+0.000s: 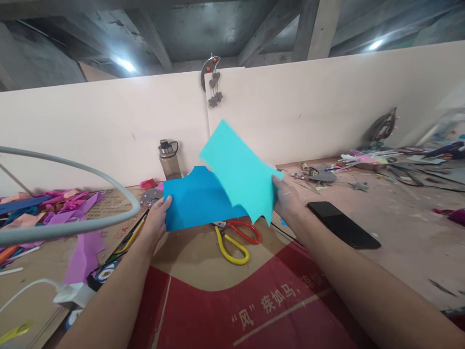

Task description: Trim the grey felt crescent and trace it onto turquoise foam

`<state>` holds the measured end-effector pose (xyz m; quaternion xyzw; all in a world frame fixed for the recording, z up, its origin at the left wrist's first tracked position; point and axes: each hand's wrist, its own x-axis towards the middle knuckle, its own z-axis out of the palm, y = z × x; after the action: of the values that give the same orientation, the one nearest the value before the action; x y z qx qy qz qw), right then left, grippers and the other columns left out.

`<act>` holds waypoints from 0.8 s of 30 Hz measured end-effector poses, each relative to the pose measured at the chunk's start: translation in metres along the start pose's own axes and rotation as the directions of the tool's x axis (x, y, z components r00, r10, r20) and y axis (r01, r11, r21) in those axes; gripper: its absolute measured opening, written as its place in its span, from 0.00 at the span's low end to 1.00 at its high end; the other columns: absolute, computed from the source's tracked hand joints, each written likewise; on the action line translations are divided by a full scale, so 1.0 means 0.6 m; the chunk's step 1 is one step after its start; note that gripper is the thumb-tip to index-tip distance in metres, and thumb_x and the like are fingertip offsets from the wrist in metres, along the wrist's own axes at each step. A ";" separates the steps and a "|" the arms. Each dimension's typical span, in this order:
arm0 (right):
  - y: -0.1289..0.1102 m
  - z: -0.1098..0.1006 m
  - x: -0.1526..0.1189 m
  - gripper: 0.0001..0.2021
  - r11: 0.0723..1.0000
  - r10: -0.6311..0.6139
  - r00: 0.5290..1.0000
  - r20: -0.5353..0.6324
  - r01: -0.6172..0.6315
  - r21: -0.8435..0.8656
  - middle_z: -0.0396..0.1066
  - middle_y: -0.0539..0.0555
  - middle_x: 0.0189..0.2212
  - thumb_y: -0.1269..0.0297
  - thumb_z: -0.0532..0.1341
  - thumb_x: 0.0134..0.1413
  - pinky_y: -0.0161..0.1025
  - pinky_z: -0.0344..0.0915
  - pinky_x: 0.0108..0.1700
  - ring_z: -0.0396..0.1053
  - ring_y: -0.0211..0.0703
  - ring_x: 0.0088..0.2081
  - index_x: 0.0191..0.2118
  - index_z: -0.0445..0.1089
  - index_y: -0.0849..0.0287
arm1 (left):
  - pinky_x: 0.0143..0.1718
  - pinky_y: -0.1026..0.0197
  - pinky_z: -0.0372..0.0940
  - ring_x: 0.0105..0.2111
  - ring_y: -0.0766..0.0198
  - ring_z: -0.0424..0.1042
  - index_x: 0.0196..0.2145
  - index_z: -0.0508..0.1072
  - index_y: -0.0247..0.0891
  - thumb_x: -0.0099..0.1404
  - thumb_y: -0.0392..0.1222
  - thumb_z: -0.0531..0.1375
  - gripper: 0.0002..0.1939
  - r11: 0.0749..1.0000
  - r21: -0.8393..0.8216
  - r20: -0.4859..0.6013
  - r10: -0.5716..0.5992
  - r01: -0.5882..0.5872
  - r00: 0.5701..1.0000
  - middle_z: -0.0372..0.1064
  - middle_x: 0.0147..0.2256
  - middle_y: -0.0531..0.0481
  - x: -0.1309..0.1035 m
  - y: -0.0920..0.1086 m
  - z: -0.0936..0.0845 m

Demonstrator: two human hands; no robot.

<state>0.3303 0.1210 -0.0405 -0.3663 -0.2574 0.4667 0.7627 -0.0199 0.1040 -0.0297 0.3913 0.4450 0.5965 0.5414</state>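
Note:
Pinched at its left edge, a blue sheet (196, 201) with a cut-out upper edge is held by my left hand (159, 220). A turquoise sheet (241, 169), tilted and slightly blurred, is gripped at its right edge by my right hand (286, 198); curved notches run along its lower edge. The turquoise sheet covers the right part of the blue one. Below the sheets lie scissors (232, 242) with one yellow and one red handle, their blades partly hidden. Both sheets are above the printed cardboard (203, 271). Whether they are paper or thin foam I cannot tell.
A black phone (343, 224) lies right of my right forearm. A bottle (169, 160) stands against the white partition (109, 131). Colourful scraps (54, 208) pile up at left, below a grey curved tube (109, 177). A white charger plug (74, 294) sits near my left forearm.

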 end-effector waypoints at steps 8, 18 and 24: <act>-0.005 0.022 -0.072 0.16 0.941 0.336 0.805 0.490 -0.264 -0.212 0.78 0.56 0.36 0.60 0.70 0.42 0.49 0.69 0.45 0.75 0.50 0.37 0.39 0.74 0.58 | 0.18 0.67 0.62 0.15 0.70 0.64 0.28 0.72 0.36 0.50 0.44 0.69 0.12 0.999 -0.036 0.166 0.032 -0.026 0.986 0.69 0.19 0.57 -0.022 0.006 0.017; -0.008 0.032 -0.084 0.16 0.952 0.300 0.828 0.473 -0.229 -0.204 0.78 0.55 0.37 0.60 0.71 0.41 0.48 0.69 0.45 0.75 0.49 0.37 0.39 0.75 0.57 | 0.19 0.67 0.63 0.16 0.69 0.66 0.30 0.72 0.36 0.50 0.44 0.70 0.14 0.996 -0.085 0.116 0.034 -0.024 0.993 0.71 0.21 0.57 -0.013 0.004 0.009; -0.001 0.033 -0.081 0.17 0.974 0.179 0.920 0.350 -0.116 -0.194 0.78 0.54 0.33 0.54 0.70 0.39 0.45 0.69 0.40 0.74 0.48 0.33 0.35 0.75 0.58 | 0.28 0.58 0.70 0.28 0.55 0.76 0.37 0.75 0.36 0.56 0.68 0.56 0.30 0.987 -0.100 0.236 -0.102 0.129 0.966 0.76 0.28 0.45 -0.015 0.009 0.021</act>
<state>0.2951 0.0833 -0.0306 -0.3550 -0.4050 0.5592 0.6303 -0.0087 0.0964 -0.0206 0.3993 0.3663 0.5392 0.6447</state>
